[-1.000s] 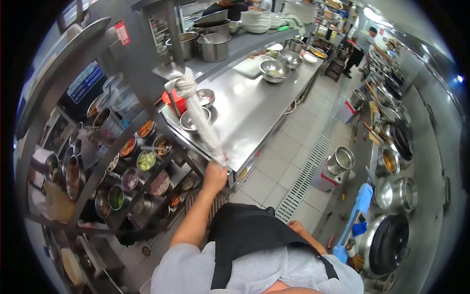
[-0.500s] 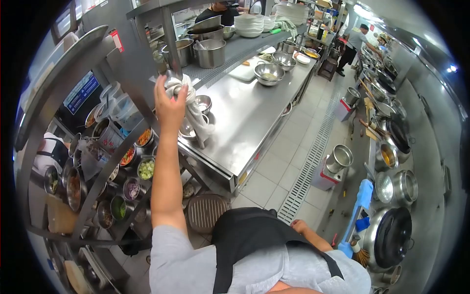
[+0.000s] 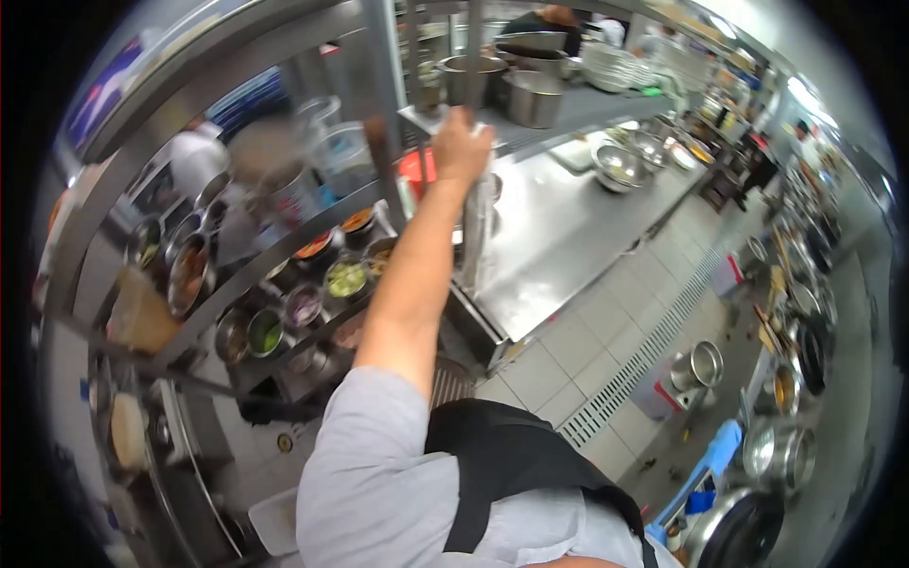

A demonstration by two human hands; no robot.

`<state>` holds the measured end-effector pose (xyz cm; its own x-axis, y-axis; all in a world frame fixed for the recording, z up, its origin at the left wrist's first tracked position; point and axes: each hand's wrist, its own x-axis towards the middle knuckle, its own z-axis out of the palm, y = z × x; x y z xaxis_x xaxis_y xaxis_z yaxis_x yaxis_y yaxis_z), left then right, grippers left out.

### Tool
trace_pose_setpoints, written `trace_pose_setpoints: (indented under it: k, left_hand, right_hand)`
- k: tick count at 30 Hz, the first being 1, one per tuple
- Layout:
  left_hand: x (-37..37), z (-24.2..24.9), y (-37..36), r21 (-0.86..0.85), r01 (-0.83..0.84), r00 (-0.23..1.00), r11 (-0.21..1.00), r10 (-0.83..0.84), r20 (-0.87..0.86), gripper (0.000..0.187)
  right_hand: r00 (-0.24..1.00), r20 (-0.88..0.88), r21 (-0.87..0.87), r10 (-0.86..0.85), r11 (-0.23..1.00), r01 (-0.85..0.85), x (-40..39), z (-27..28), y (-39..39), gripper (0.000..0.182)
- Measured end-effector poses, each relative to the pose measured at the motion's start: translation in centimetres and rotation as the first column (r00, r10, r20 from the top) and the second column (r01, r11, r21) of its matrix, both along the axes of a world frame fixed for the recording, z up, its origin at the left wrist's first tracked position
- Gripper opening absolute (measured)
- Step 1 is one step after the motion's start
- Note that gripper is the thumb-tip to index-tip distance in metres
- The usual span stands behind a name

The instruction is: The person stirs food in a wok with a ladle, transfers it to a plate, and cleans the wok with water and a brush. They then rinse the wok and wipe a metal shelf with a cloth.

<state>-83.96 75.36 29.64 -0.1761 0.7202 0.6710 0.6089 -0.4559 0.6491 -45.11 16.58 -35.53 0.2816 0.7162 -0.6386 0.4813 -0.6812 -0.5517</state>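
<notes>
My left arm reaches forward to the shelf post, and my left hand (image 3: 461,150) is closed with its fingers curled. A whitish cloth (image 3: 486,142) shows at its edge, and a pale strip hangs below along the post; motion blur softens both. Just behind the hand stand metal pots (image 3: 535,97) on the shelf. Under the forearm are several small pans of cut vegetables, one with pale green pieces (image 3: 347,279). My right hand is out of view.
A steel worktable (image 3: 549,237) runs ahead, with metal bowls (image 3: 620,168) on it. Cookware lines the stove side at right. A metal pot (image 3: 697,364) stands by the floor drain (image 3: 606,402). One person (image 3: 788,151) is far down the aisle; another (image 3: 194,161) is at left.
My view has swung left. My left hand, spread beside the bundled white cloth before, has closed at the post. My right hand has gone out of view.
</notes>
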Motion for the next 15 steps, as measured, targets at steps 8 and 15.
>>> trace_pose_setpoints:
  k: [8,15]
  left_hand:
    - [-0.4,0.1,-0.4,-0.024,0.042,0.999,0.999,-0.041,0.006,0.044]
    - [0.0,-0.7,0.4,0.031,0.027,0.999,0.999,-0.027,0.028,0.044]
  right_hand:
    - [0.997,-0.029,-0.094,-0.072,0.993,0.069,-0.3,2.4,-0.3,0.029]
    - [0.996,0.005,0.028,-0.086,0.996,0.086,-1.3,3.1,1.5,0.016]
